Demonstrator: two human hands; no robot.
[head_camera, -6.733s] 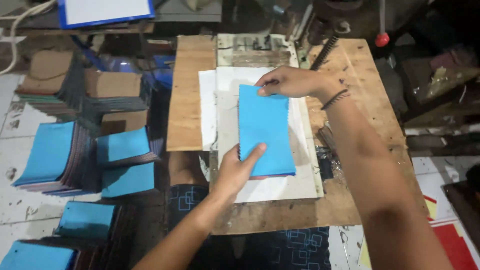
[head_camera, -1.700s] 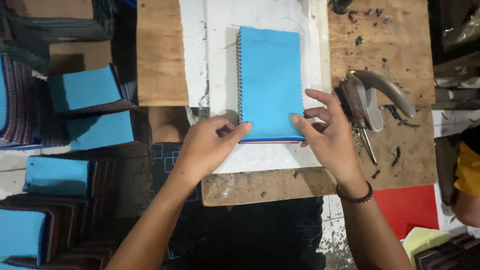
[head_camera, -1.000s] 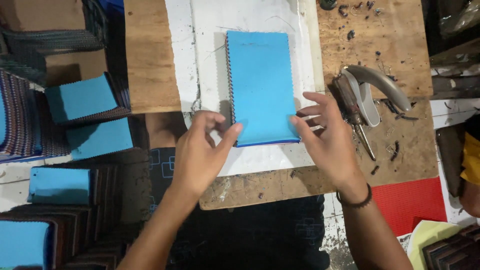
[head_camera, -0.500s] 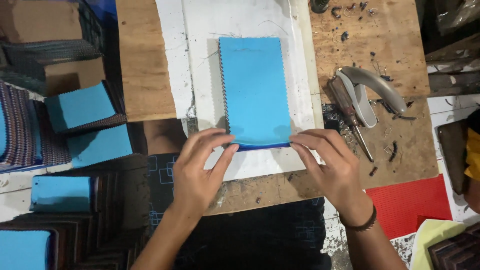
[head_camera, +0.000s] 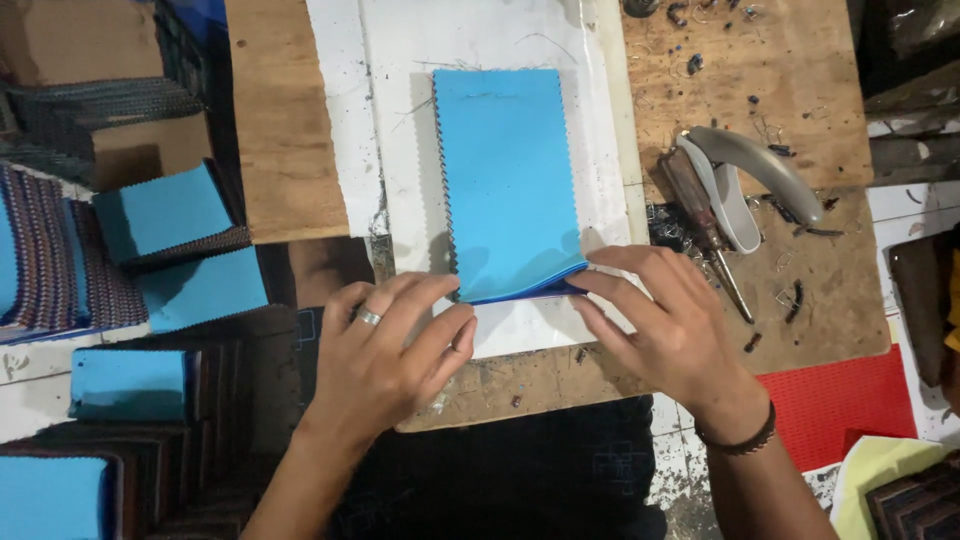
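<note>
A stack of bright blue fabric swatches (head_camera: 510, 180) with zigzag-cut edges lies lengthwise on a white sheet (head_camera: 400, 120) on the wooden workbench (head_camera: 760, 90). My left hand (head_camera: 390, 350), with a ring on one finger, presses its fingertips against the stack's near left corner. My right hand (head_camera: 665, 320), a dark band on its wrist, touches the near right corner, where the edge lifts a little and shows darker blue layers beneath. Both hands square the near edge; neither grips the stack.
Large shears with grey handles (head_camera: 740, 190) and a wooden-handled screwdriver (head_camera: 700, 220) lie on the bench at right among staples and scraps. Piles of blue-topped swatch stacks (head_camera: 165, 215) stand at left. A red mat (head_camera: 840, 400) lies at lower right.
The stack has been slid and straightened on the white sheet. Both hands have come down to its near edge, fingertips now at the two corners.
</note>
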